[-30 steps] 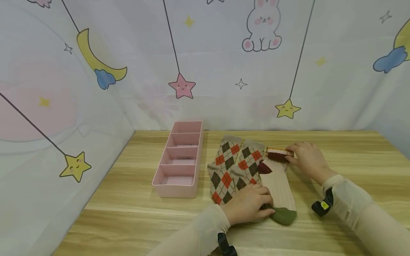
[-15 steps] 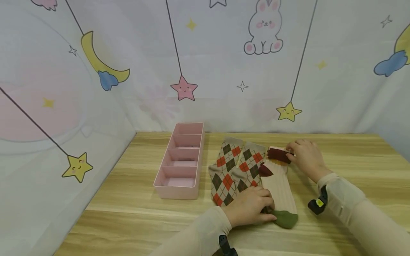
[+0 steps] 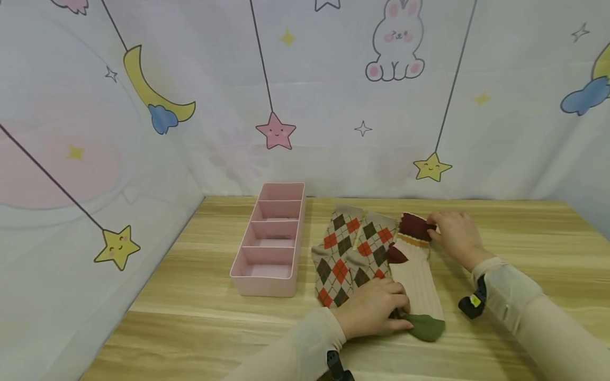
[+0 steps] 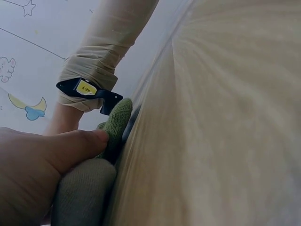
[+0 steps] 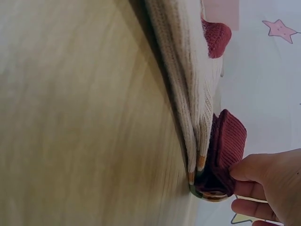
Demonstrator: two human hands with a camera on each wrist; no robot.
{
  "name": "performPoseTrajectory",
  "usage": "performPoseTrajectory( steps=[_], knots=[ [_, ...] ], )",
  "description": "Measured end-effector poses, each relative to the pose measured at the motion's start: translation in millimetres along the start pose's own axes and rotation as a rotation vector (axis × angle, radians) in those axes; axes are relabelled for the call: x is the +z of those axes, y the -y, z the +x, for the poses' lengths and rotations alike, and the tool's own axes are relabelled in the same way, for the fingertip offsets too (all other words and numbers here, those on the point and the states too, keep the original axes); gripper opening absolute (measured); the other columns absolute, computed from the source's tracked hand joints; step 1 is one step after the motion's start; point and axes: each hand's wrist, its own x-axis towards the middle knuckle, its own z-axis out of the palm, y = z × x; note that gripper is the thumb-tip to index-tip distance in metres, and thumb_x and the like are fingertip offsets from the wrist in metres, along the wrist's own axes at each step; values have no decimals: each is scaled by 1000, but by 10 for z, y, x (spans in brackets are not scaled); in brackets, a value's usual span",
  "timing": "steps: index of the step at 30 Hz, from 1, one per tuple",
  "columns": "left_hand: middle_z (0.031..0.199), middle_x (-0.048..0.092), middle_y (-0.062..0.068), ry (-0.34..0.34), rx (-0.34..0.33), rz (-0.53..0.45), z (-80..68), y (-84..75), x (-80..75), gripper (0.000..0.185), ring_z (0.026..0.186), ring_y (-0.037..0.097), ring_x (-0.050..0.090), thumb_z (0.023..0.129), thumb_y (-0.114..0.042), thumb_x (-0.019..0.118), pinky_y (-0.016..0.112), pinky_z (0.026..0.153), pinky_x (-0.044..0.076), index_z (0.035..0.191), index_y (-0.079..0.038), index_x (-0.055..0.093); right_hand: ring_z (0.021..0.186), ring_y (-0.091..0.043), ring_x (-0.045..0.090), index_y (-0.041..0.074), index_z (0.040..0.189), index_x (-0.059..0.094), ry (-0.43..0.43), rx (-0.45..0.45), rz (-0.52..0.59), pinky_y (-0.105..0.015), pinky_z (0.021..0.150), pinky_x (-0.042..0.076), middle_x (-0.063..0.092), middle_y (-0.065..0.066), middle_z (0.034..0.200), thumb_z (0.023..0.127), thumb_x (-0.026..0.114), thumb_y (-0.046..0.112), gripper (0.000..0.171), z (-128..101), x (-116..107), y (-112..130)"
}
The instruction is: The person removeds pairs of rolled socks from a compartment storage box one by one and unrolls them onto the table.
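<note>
Wooden table (image 3: 500, 227) under a white curtain (image 3: 333, 79) printed with stars, moons and a rabbit. From the head view: pink organizer tray (image 3: 248, 275) with four compartments, standing left of the socks. Two argyle socks (image 3: 340, 254) lying flat side by side, just beside the tray. Cream ribbed sock (image 3: 416, 275) touching them on the right, green toe (image 3: 426, 328) near the table's front, maroon cuff (image 3: 413, 226) at the far end. Left hand (image 3: 371, 309) resting palm down over the lower ends of the socks, fingers loosely curved and pressing, thumb tip against the green toe. Right hand (image 3: 455, 235) pinching the maroon cuff with curled fingers, the cuff lifted a little from the table.

From the left wrist view: thumb (image 4: 70, 148) lying on green knit fabric (image 4: 115, 125), the opposite sleeve and a black wrist device (image 4: 87, 89) behind.

From the right wrist view: cream sock (image 5: 188, 84) seen edge-on in stacked layers, maroon cuff (image 5: 225, 146) folded upward and gripped between fingertips (image 5: 254, 188).
</note>
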Motion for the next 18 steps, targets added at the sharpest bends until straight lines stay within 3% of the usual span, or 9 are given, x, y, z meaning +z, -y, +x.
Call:
performPoseTrajectory(
  steps=[12, 18],
  knots=[
    [97, 63, -14, 7, -6, 1, -9, 3, -11, 20, 89, -1, 56, 89, -44, 64, 12, 83, 42, 95, -26, 70, 110, -45, 55, -1, 118, 64, 88, 13, -44, -61, 93, 39, 63, -25, 119, 86, 70, 22, 40, 33, 34, 10],
    [98, 63, -14, 8, -7, 7, -8, -2, 2, 19, 90, -1, 56, 89, -45, 64, 12, 84, 42, 95, -27, 70, 110, -46, 54, -1, 120, 64, 144, 18, -95, -61, 94, 39, 62, -25, 121, 86, 70, 23, 42, 76, 72, -13]
  ],
)
